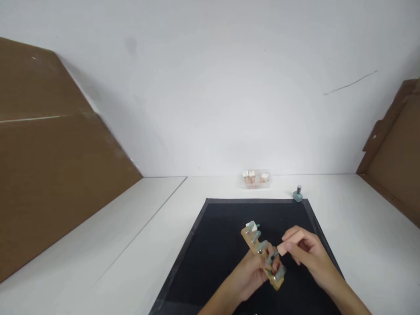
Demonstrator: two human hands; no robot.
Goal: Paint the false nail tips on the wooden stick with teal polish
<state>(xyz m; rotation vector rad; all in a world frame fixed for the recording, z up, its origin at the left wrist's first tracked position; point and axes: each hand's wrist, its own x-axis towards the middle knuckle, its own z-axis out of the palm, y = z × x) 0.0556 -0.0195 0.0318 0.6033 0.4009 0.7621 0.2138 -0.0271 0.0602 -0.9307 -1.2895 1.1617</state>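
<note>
My left hand (247,273) is closed around a tilted wooden strip (247,236) above the black mat. Several grey-green knobs with metal stems stick out along the strip. A small white piece (251,225) shows at its far end. My right hand (306,251) pinches a peach-coloured block (291,243) between thumb and fingers. The block's lower left end meets or nearly meets a dark pin beside one grey-green knob (271,258) on the strip; I cannot tell whether they are joined. My left fingers partly hide the strip's near half.
A clear plastic tray (257,185) holds several white-topped pieces with peach stems by the back wall. A grey-green knob with a metal stem (298,194) stands at the far right corner of the black mat (210,253). Cardboard panels (65,153) flank the white table.
</note>
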